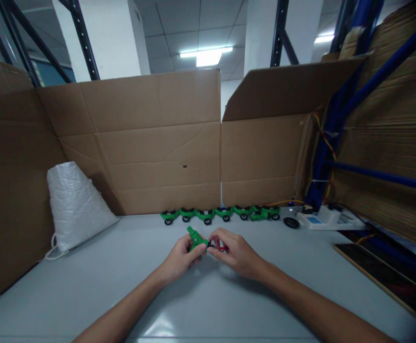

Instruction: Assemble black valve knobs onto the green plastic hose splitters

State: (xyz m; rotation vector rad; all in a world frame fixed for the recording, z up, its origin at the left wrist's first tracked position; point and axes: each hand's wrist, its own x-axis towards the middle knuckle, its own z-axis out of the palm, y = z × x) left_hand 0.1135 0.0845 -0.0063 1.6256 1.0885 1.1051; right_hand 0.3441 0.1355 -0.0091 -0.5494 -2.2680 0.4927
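My left hand (179, 258) is closed around a small green toy car body (195, 239), held just above the grey table (86, 286). My right hand (233, 251) meets it from the right, its fingers pinched on a small black and red part (218, 247) at the car's end. Both hands sit near the middle of the table. Behind them, a row of several finished green toy cars (222, 213) with black wheels stands along the cardboard wall.
Cardboard walls (150, 143) enclose the table at the back and left. A white woven bag (74, 205) leans at the left. A loose black wheel (291, 222) and a white power strip (322, 219) with wires lie at the back right. A dark board (382, 274) lies right.
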